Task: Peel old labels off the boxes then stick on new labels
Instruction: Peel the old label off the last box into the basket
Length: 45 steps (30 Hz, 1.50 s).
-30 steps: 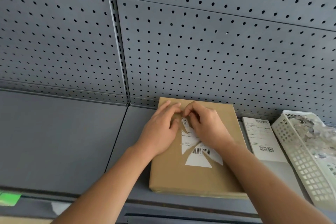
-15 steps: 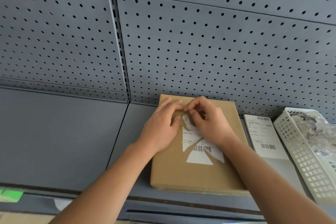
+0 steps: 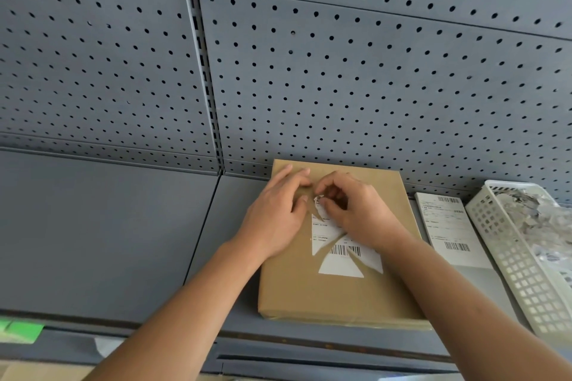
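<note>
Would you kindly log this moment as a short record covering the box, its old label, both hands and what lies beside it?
box: cardboard box, flat on the grey shelf
old label: white, torn, partly peeled, barcode showing
left hand: fingers flat on the box beside the label
right hand: pinches the label's curled top edge
right of box: fresh label sheet, then white basket holding scraps

A grey pegboard wall (image 3: 340,71) backs the grey shelf (image 3: 108,226); a white lattice basket (image 3: 523,272) sits far right.
</note>
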Each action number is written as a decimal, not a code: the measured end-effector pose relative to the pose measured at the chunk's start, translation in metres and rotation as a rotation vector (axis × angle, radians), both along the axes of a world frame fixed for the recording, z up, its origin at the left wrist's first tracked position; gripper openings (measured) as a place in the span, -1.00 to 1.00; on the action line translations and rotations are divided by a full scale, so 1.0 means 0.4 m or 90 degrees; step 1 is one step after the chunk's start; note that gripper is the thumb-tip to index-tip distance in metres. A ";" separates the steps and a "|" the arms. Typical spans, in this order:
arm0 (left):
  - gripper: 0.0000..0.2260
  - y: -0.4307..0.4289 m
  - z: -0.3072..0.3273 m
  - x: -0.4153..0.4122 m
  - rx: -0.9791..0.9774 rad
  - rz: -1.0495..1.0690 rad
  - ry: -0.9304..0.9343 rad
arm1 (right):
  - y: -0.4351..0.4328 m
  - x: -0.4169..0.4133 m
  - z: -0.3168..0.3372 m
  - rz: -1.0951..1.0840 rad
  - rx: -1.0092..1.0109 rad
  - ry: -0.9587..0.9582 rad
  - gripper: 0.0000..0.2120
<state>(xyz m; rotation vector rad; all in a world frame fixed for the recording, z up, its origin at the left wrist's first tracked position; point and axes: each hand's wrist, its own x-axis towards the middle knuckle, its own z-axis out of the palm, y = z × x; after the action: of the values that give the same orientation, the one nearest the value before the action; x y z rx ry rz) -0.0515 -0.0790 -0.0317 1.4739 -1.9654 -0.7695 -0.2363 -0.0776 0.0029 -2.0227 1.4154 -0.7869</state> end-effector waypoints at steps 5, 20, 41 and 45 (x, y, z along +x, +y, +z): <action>-0.67 0.003 0.009 -0.001 -0.003 -0.008 -0.003 | 0.010 -0.009 0.000 -0.003 -0.012 -0.016 -0.78; -0.68 0.005 0.018 0.000 0.002 -0.019 -0.015 | 0.095 -0.084 0.009 -0.157 -0.079 -0.324 -0.69; -0.67 0.004 0.013 -0.002 -0.017 -0.020 -0.026 | 0.107 -0.097 0.007 -0.179 -0.041 -0.097 -0.91; -0.68 0.003 0.008 0.000 -0.011 -0.013 -0.018 | 0.108 -0.114 0.021 -0.238 -0.001 -0.262 -0.93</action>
<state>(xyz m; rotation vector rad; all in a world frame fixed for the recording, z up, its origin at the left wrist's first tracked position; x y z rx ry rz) -0.0517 -0.0780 -0.0285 1.4635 -2.0060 -0.7435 -0.2817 -0.0346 0.0113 -1.4930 1.5525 -1.2756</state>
